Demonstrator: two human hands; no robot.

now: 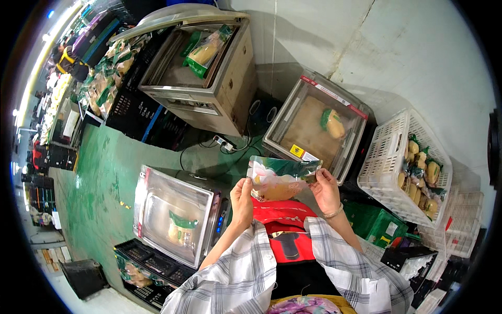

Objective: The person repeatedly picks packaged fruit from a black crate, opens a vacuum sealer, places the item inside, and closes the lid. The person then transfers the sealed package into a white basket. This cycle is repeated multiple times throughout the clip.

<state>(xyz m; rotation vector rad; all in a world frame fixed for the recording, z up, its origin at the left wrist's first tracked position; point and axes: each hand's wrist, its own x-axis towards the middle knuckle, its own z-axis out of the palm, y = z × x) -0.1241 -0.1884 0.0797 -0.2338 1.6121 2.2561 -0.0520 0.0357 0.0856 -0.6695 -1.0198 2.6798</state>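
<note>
Between my left hand [242, 200] and my right hand [326, 192], a printed plastic food pouch [280, 178] is stretched by its upper corners, with pale yellow food low inside. Beyond it, a vacuum chamber machine with a clear lid [313, 125] has a green-topped food pack [333, 123] in it. To the left, a second clear-lidded vacuum machine [172, 214] also holds a pack [182, 231]. A larger vacuum machine with its lid raised [219, 96] has a filled green-and-clear pouch [206, 53] in its chamber.
On the right, a white plastic crate [386, 157] holds many packs, near a green crate [376, 223]. Black crates [151, 267] with pouches are at lower left, and more packs [106, 82] fill crates at upper left. A power strip [224, 143] and cables lie on the green floor.
</note>
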